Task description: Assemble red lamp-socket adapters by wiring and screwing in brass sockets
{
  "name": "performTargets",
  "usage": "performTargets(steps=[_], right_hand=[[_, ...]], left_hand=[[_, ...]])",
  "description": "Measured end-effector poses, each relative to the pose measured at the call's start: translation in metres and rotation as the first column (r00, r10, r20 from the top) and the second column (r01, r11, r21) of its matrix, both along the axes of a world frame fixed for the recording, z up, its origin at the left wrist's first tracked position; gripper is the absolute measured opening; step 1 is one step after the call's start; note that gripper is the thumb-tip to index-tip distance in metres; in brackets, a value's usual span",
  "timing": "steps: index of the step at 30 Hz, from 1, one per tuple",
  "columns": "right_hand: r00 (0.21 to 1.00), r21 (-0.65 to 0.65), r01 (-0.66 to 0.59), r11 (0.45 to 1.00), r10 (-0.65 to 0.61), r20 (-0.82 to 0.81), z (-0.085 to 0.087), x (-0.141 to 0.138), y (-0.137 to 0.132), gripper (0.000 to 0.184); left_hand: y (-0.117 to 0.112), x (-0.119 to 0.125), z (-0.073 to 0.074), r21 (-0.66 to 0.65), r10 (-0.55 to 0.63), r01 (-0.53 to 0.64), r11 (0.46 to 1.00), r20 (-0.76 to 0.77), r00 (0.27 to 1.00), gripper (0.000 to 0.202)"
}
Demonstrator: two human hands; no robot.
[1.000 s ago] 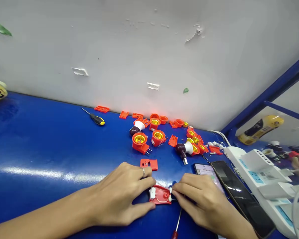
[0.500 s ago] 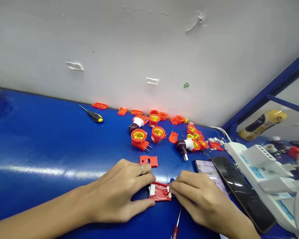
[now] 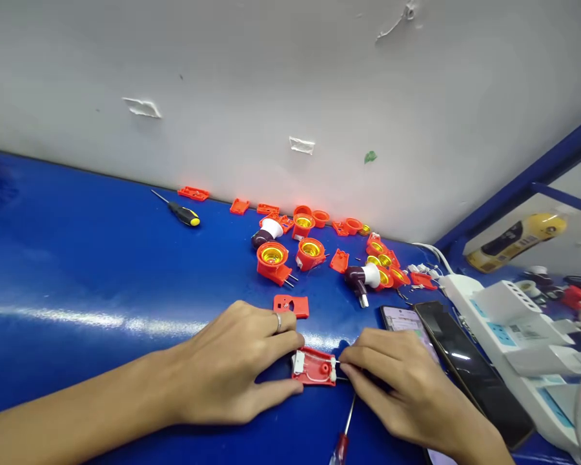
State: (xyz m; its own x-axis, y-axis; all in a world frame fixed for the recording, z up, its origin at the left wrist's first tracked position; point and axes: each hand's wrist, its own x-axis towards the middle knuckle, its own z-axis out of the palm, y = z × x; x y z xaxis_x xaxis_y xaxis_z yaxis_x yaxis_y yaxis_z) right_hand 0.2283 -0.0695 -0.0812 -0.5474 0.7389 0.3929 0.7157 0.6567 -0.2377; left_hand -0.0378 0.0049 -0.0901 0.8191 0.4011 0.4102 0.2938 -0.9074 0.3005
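1. Main item: red-orange rectangular plastic housing (image 3: 314, 367), flat on table at 6 o'clock, hollow side up, white insert at each end. Long axis runs approx. L–R, R end slightly nearer viewer.
2. L hand (image 3: 237, 361): fingers closed narrow on housing's L end; silver ring (image 3: 278, 321) on one finger.
3. R hand (image 3: 392, 387): fingertips (image 3: 343, 368) pinch housing's R end.
4. Nearby: red-orange plate w/ cutouts (image 3: 291, 306) at 12 o'clock from housing, just above L hand; red-handled screwdriver (image 3: 341, 449) at 5 o'clock, shaft pointing up.
5. Surface: glossy blue table (image 3: 77, 258); orange lamp sockets w/ brass interiors (image 3: 272, 256) at 12–1 o'clock; yellow-black screwdriver (image 3: 184, 215) at 11 o'clock; black smartphone (image 3: 469, 368) and white power strip (image 3: 494, 323) at 2–3 o'clock.
6. Room: scuffed white wall (image 3: 290, 97) at 12 o'clock.
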Motion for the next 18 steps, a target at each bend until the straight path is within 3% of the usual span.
performTargets(steps=[9, 14, 18], right_hand=[[1.000, 0.006, -0.014, 1.000, 0.014, 0.012, -0.004, 0.002, 0.000, 0.014], [0.985, -0.042, -0.023, 0.999, 0.030, 0.168, 0.002, -0.002, 0.000, 0.023], [0.961, -0.004, -0.071, 0.997, 0.070, 0.267, 0.010, -0.005, -0.002, 0.023]], left_hand=[[0.002, 0.000, -0.001, -0.023, -0.019, 0.018, 1.000, -0.019, 1.000, 0.015], [0.001, 0.000, 0.000, -0.015, -0.030, 0.030, 0.999, -0.010, 1.000, 0.015], [0.001, -0.001, -0.001, -0.005, -0.024, 0.024, 1.000, -0.013, 1.000, 0.019]])
